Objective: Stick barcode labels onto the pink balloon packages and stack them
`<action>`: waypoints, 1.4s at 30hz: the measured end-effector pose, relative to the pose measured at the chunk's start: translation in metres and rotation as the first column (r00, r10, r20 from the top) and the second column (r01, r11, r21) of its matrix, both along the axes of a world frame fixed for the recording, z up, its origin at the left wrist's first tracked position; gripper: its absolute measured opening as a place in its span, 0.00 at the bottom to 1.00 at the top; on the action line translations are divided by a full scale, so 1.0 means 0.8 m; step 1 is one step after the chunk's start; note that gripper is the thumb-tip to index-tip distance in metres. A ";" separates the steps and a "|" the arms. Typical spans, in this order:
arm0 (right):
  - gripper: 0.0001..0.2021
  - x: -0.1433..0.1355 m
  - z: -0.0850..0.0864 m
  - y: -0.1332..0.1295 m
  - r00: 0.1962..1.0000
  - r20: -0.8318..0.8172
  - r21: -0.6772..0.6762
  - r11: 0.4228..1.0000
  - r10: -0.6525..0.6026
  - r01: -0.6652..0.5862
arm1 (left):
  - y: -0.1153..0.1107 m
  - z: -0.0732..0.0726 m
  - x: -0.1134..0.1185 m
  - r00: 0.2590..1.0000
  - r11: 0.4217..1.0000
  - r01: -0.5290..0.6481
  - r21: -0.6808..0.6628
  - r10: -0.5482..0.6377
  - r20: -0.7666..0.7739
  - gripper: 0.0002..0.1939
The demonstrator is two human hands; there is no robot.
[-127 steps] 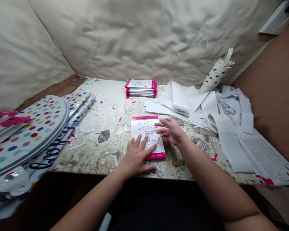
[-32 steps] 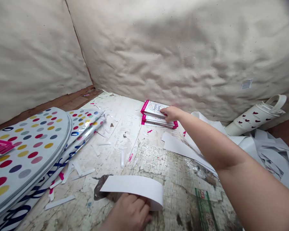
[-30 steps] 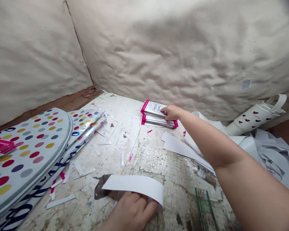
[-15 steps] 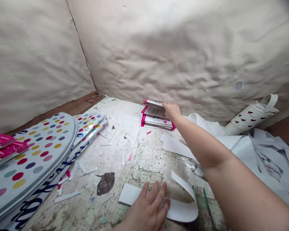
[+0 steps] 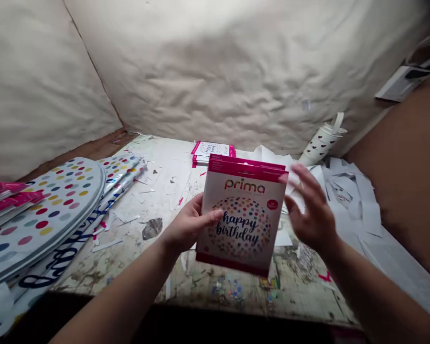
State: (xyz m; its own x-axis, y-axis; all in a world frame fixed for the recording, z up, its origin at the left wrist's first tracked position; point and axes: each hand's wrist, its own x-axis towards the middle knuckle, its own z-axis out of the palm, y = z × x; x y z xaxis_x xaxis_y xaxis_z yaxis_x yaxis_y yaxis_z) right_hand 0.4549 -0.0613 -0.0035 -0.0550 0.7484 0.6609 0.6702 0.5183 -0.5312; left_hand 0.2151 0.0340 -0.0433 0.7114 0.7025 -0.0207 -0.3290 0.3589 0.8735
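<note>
Upright over the front of the table, a pink-and-white happy birthday packet (image 5: pixel 241 255) faces me, printed with "prima" and a round dotted design. A second pink edge shows behind its top. My left hand (image 5: pixel 189 224) grips its left side, thumb across the front and fingers behind. Beside the packet's upper right edge is my right hand (image 5: pixel 310 212), blurred, its fingers apart; whether a fingertip touches the edge is unclear. Further back, a stack of similar packets (image 5: pixel 213 149) lies near the wall, partly hidden by the held one.
Flat polka-dot round pieces (image 5: pixel 75 191) and pink-topped packets (image 5: pixel 10 203) are piled at the left. A white tumbler with hearts (image 5: pixel 321 144) leans at the back right, near heaped white paper strips (image 5: pixel 354 191). Paper scraps litter the worn table (image 5: pixel 168 191).
My right hand has come back from the rear stack, and the packet is now in my left hand. The left hand has left the white paper strip and risen. The view has shifted.
</note>
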 end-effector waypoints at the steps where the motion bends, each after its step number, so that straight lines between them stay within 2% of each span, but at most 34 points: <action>1: 0.22 0.002 -0.009 -0.013 0.983 -0.182 -0.069 0.997 -0.036 0.023 | -0.016 0.000 0.008 0.997 0.996 -0.072 0.059 0.072 -0.004 0.20; 3: 0.23 -0.002 -0.029 -0.036 0.897 -0.440 -0.202 0.977 -0.024 -0.073 | -0.047 -0.004 0.020 0.988 0.972 -0.151 0.178 0.156 -0.010 0.18; 5: 0.18 -0.014 -0.050 -0.056 0.777 -0.628 -0.287 0.938 -0.030 -0.196 | -0.073 -0.008 0.026 0.976 0.931 -0.202 0.304 0.217 -0.015 0.18; 7: 0.15 -0.030 -0.068 -0.071 0.694 -0.715 -0.311 0.927 -0.082 -0.210 | -0.093 -0.010 0.028 0.957 0.867 -0.268 0.420 0.288 0.016 0.23; 10: 0.22 -0.046 -0.085 -0.085 0.708 -0.698 -0.281 0.951 -0.110 -0.128 | -0.111 -0.012 0.030 0.941 0.784 -0.329 0.527 0.322 0.110 0.33; 13: 0.23 -0.049 -0.096 -0.091 0.717 -0.690 -0.250 0.963 -0.103 -0.102 | -0.116 -0.018 0.029 0.944 0.751 -0.315 0.580 0.313 0.107 0.32; 15: 0.19 -0.045 -0.103 -0.094 0.706 -0.703 -0.288 0.943 -0.089 -0.168 | -0.114 -0.027 0.027 0.954 0.789 -0.253 0.560 0.301 0.007 0.23; 17: 0.15 -0.040 -0.108 -0.096 0.692 -0.719 -0.350 0.893 -0.062 -0.283 | -0.111 -0.035 0.027 0.959 0.872 -0.196 0.449 0.266 -0.099 0.15; 19: 0.13 -0.035 -0.111 -0.095 0.677 -0.734 -0.383 0.858 -0.057 -0.343 | -0.108 -0.039 0.029 0.956 0.934 -0.186 0.306 0.244 -0.164 0.14; 21: 0.12 -0.032 -0.112 -0.091 0.636 -0.767 -0.376 0.861 -0.084 -0.341 | -0.104 -0.035 0.034 0.956 0.957 -0.179 0.228 0.224 -0.189 0.15; 23: 0.13 -0.029 -0.114 -0.084 0.535 -0.836 -0.358 0.861 -0.123 -0.361 | -0.097 -0.025 0.036 0.975 0.968 -0.117 0.221 0.155 -0.162 0.19; 25: 0.16 -0.025 -0.118 -0.077 0.392 -0.904 -0.341 0.840 -0.170 -0.422 | -0.087 -0.017 0.031 0.982 0.950 -0.101 0.297 0.142 -0.121 0.24; 26: 0.16 -0.022 -0.121 -0.076 0.329 -0.924 -0.333 0.834 -0.195 -0.439 | -0.081 -0.016 0.025 0.972 0.918 -0.123 0.376 0.189 -0.143 0.25; 27: 0.16 -0.018 -0.125 -0.076 0.280 -0.934 -0.328 0.835 -0.219 -0.441 | -0.075 -0.018 0.016 0.942 0.861 -0.144 0.487 0.270 -0.200 0.24; 28: 0.15 -0.014 -0.129 -0.076 0.242 -0.941 -0.323 0.842 -0.237 -0.432 | -0.069 -0.023 0.005 0.888 0.777 -0.129 0.616 0.367 -0.277 0.23; 29: 0.15 -0.011 -0.133 -0.078 0.211 -0.945 -0.318 0.850 -0.249 -0.421 | -0.063 -0.032 -0.007 0.815 0.672 -0.063 0.738 0.462 -0.351 0.21; 31: 0.14 -0.005 -0.138 -0.081 0.157 -0.952 -0.304 0.856 -0.261 -0.417 | -0.055 -0.058 -0.034 0.673 0.440 0.170 0.882 0.602 -0.430 0.18; 33: 0.14 -0.003 -0.139 -0.083 0.111 -0.954 -0.298 0.854 -0.277 -0.426 | -0.051 -0.087 -0.061 0.601 0.252 0.380 0.890 0.664 -0.445 0.21; 34: 0.14 -0.003 -0.138 -0.083 0.094 -0.954 -0.297 0.854 -0.285 -0.427 | -0.051 -0.100 -0.072 0.575 0.190 0.459 0.868 0.681 -0.453 0.23; 35: 0.15 -0.003 -0.137 -0.081 0.084 -0.953 -0.297 0.855 -0.290 -0.426 | -0.051 -0.110 -0.080 0.548 0.150 0.525 0.838 0.694 -0.467 0.25; 37: 0.15 -0.004 -0.134 -0.077 0.083 -0.952 -0.303 0.858 -0.296 -0.415 | -0.053 -0.122 -0.089 0.496 0.126 0.609 0.783 0.710 -0.500 0.28; 39: 0.14 -0.006 -0.134 -0.073 0.125 -0.942 -0.336 0.852 -0.312 -0.401 | -0.054 -0.125 -0.087 0.454 0.148 0.642 0.752 0.717 -0.529 0.29; 42: 0.13 -0.003 -0.135 -0.069 0.229 -0.903 -0.426 0.824 -0.363 -0.373 | -0.052 -0.119 -0.075 0.421 0.187 0.636 0.748 0.729 -0.540 0.30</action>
State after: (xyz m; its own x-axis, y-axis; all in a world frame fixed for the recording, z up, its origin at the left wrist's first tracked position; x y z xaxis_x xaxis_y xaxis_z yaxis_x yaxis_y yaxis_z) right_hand 0.4522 -0.1163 -0.1117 0.3021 0.9241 -0.2342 -0.5178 -0.0472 -0.8542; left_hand 0.1553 -0.0079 -0.1383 0.7328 0.6638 0.1495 0.6548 -0.7477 0.1101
